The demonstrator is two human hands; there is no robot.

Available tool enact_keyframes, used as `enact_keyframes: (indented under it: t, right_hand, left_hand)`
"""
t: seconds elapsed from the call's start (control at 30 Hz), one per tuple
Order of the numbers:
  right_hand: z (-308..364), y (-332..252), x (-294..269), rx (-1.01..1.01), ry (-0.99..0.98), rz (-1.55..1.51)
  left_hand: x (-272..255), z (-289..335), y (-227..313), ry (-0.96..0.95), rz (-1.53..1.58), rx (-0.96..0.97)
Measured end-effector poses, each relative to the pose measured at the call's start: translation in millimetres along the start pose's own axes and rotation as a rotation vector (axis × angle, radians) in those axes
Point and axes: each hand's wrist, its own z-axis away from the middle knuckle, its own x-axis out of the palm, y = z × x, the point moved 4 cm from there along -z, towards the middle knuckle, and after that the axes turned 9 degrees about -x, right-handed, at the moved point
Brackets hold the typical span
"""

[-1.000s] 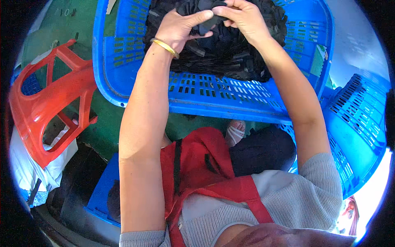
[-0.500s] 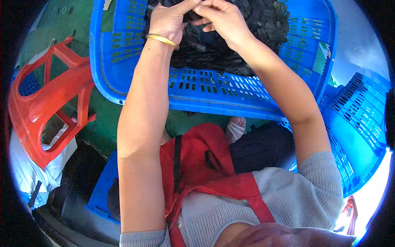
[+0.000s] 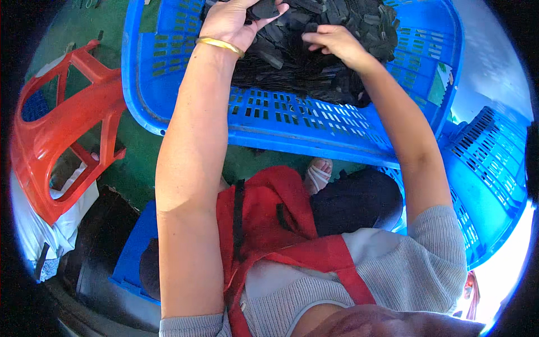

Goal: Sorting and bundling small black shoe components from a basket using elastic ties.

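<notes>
A large blue slatted plastic basket [image 3: 143,101] holds a heap of small, flat black pieces [image 3: 331,76], whose kind I cannot make out. Over the heap's left side, my left hand [image 3: 233,22], with a gold bangle at the wrist, has a black piece [image 3: 263,9] between thumb and fingers. To its right, my right hand [image 3: 339,46] is low over the heap with its fingers curled together. Dark pieces lie right by those fingertips, and whether one is pinched between them is hard to see. The top edge of the picture cuts off part of my left hand.
On the left a red plastic stool [image 3: 62,137] lies on its side on the green floor [image 3: 126,182], a white bag [image 3: 73,224] beside it. More blue slatted baskets [image 3: 488,163] stand at the right. A blue plastic object [image 3: 135,253] is at the lower left.
My hands were together over the heap and are now apart. The right hand has moved right and down to the pieces; the left stays up with a black piece showing in it.
</notes>
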Motion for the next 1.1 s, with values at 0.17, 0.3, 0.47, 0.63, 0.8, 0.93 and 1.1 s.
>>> enact_keyframes:
  t: [0.17,0.3,0.47,0.63,0.8,0.93,1.1]
  right_hand:
    - [9.4,-20.3,-41.2,-0.165,-0.064,0.253]
    - [17.6,-29.9,-12.0,-0.493,-0.047,0.961]
    - [22.1,-8.3,4.0,-0.53,-0.155,1.122]
    - [44.6,-18.7,7.2,-0.545,-0.064,1.026]
    - [7.0,2.9,9.7,-0.193,0.069,0.209]
    - [-8.9,-24.2,58.3,-0.101,-0.054,0.474]
    - [7.4,-48.2,80.8,-0.112,-0.053,0.747]
  left_hand:
    - [3.0,0.4,-0.8,0.055,-0.052,-0.007]
    - [3.1,-0.3,-0.4,0.069,-0.09,0.058]
    - [-2.5,1.4,0.2,0.073,-0.09,0.184]
    - [-15.4,38.6,-8.0,0.246,0.007,0.215]
    - [-53.5,93.5,1.5,0.133,0.134,0.297]
    - [-47.6,132.9,-3.3,0.232,0.116,0.331]
    - [-48.6,117.8,9.9,0.261,-0.098,0.365]
